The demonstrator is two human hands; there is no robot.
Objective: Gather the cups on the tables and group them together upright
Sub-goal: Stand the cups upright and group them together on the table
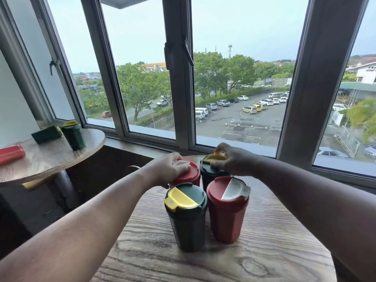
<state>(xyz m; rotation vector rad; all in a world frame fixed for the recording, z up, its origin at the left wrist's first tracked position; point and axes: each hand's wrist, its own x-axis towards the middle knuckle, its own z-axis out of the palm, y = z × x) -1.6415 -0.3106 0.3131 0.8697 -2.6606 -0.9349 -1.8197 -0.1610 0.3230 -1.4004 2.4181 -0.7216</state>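
On the near table (264,251) I saw grey-brown wood with strong dark grain. The front left cup (188,220) was dark green, its lid flap yellow; the front right cup (226,214) was red with a white flap. Behind them stood a red cup (190,176) and a dark green cup (209,176) with a yellow flap. On the side table (46,157), brown wood, I saw another dark green cup (73,136), a green one lying down (46,134), and a red one lying down (11,154).

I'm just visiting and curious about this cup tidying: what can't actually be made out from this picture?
- Head view: the back red cup is mostly hidden by the left hand and the front green cup.
- The back green cup has its lid partly covered by the right hand.
- The lying red cup on the side table is cut off by the left edge.
- What any cup contains: the lids hide it.
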